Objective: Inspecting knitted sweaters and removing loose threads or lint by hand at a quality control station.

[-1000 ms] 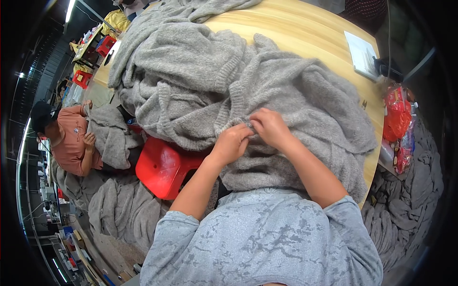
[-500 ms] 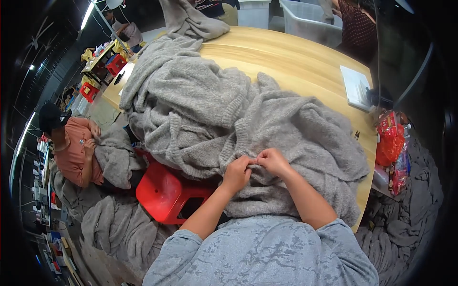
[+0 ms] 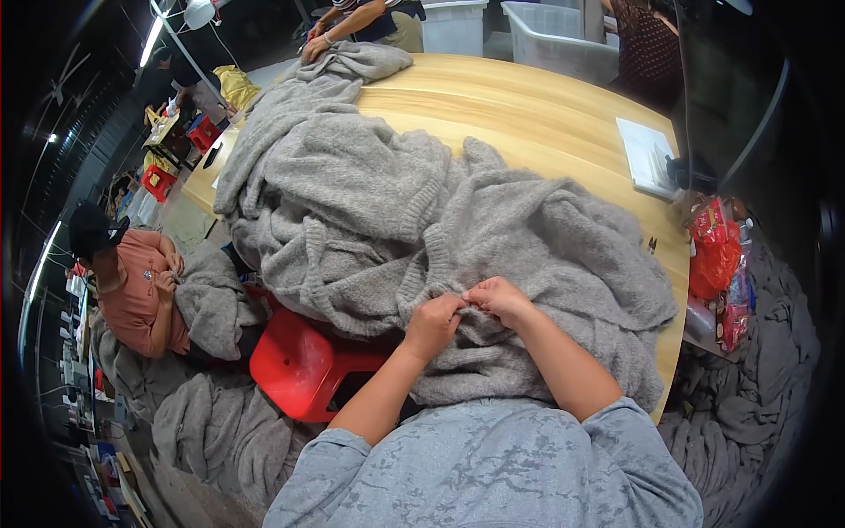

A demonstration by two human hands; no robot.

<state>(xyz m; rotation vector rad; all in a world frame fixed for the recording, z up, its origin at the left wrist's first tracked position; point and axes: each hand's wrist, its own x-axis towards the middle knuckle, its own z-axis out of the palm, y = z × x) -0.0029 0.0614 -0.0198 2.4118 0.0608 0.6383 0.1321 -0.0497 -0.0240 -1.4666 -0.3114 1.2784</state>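
Left hand [image 3: 431, 327], right hand [image 3: 499, 299]: tight pinches on gray knitwear [image 3: 537, 255]

Shows clear, fairly even light across the wooden tabletop [image 3: 528, 110] and grey knitwear [image 3: 519, 229], with soft shadows in the folds, flares white at the tube light [image 3: 151, 42] upper left, bows straight edges outward, sinks to black at the rim, and softens background detail at far left.

Wide fisheye head view, from the near side of the wooden table [image 3: 528, 106], facing down and across it, left hand [image 3: 432, 326] and right hand [image 3: 499, 297] close below, translucent bin [image 3: 563, 55] farther beyond it, red stool [image 3: 290, 356] left of it, red bag [image 3: 715, 266] right of it
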